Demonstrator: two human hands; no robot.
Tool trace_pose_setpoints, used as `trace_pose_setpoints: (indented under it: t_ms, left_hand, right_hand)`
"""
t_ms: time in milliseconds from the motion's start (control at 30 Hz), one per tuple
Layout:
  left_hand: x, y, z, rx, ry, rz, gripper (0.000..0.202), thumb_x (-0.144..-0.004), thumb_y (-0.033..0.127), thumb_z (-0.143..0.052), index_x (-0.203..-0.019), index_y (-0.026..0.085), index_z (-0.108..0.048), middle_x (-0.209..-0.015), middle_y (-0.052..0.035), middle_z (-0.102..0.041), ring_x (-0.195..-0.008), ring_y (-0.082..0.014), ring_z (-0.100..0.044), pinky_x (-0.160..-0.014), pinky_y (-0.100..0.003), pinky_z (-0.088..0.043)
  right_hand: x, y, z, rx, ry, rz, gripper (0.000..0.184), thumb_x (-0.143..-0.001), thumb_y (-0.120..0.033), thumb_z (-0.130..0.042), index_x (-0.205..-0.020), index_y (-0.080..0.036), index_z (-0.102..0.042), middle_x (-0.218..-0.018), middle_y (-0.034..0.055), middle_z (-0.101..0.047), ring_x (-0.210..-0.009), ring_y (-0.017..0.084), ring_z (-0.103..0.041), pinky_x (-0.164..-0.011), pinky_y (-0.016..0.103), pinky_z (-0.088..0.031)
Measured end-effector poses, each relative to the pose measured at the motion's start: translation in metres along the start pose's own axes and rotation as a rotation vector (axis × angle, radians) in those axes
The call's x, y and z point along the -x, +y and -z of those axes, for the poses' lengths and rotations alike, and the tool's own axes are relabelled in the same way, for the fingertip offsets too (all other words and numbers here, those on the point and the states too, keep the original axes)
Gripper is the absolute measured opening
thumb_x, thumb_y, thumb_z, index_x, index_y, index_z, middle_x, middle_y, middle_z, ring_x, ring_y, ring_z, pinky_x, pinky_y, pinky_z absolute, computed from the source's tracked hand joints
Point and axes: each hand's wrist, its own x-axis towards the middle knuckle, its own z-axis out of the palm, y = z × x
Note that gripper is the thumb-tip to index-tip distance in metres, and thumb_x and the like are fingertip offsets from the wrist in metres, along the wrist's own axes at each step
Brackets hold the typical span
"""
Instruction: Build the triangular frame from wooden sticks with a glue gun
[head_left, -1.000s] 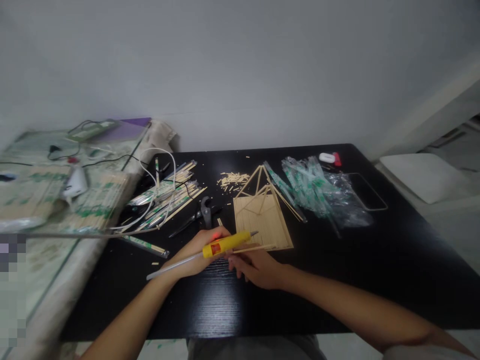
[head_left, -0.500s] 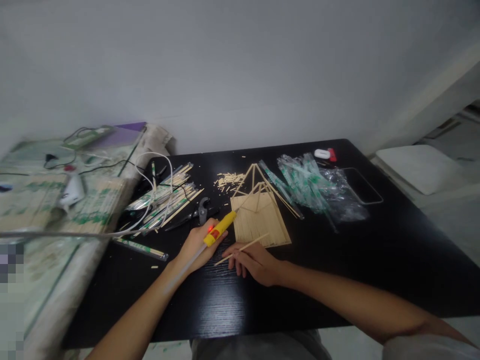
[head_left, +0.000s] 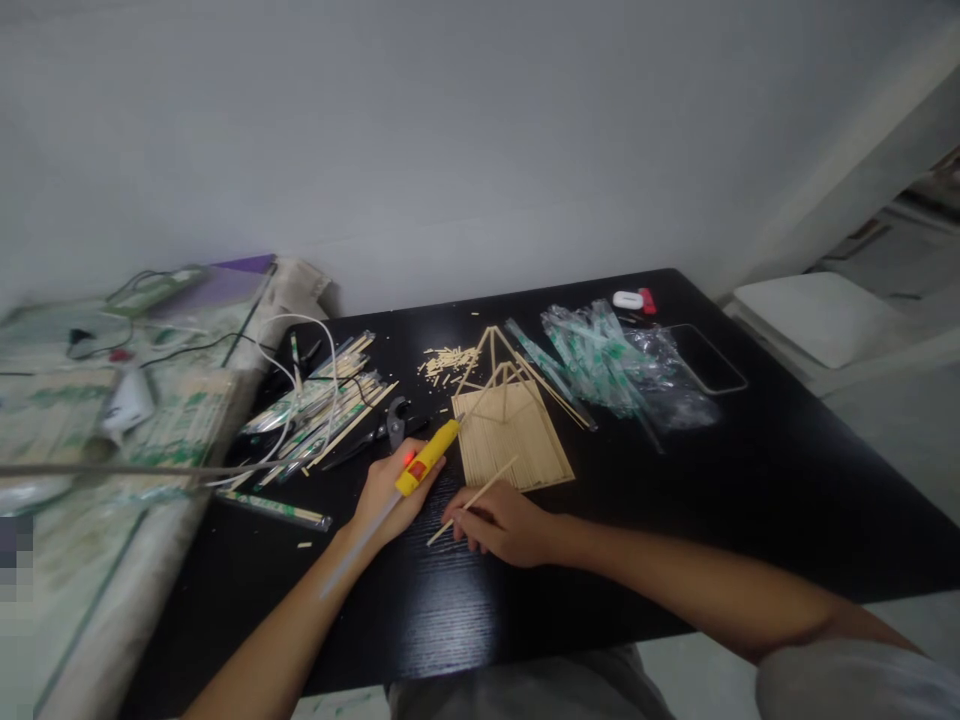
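Note:
My left hand point(head_left: 390, 492) is closed round a yellow hot glue gun point(head_left: 429, 458). Its red light glows, and a clear glue stick point(head_left: 360, 547) sticks out of its back along my forearm. The nozzle points at the left edge of a flat base made of wooden sticks point(head_left: 487, 452). Upright on the base's far part stands a frame of slanted sticks point(head_left: 504, 372). Just in front of the base, my right hand point(head_left: 504, 527) pinches one thin wooden chopstick point(head_left: 487, 490), held at a slant. Pliers point(head_left: 396, 424) lie beyond my left hand.
Wrapped chopsticks point(head_left: 330, 410) are heaped at the left, crossed by a white cable point(head_left: 330, 345). Small cut pieces point(head_left: 448, 362) lie behind the base. To the right are empty plastic wrappers point(head_left: 592, 355), a phone point(head_left: 705, 358) and a white case point(head_left: 628, 300).
The view has shifted slightly. My right hand has turned the chopstick a little steeper. The glue gun stays in my left hand, much as before.

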Motion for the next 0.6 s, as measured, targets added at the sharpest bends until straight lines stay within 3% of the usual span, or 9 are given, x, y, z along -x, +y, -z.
trace_pose_setpoints:
  t_ms: [600]
  left_hand:
    - [-0.0001, -0.0009, -0.0028, 0.046, 0.001, -0.061, 0.018, -0.092, 0.040, -0.061, -0.090, 0.022, -0.063, -0.065, 0.0047, -0.062, -0.054, -0.0105, -0.056, -0.054, -0.020, -0.042]
  right_hand:
    - [-0.0004, -0.0026, 0.0027, 0.079, -0.034, 0.039, 0.021, -0.100, -0.024, -0.049, -0.094, -0.013, -0.066, -0.071, 0.0010, -0.066, -0.058, 0.010, -0.062, -0.058, 0.021, -0.046]
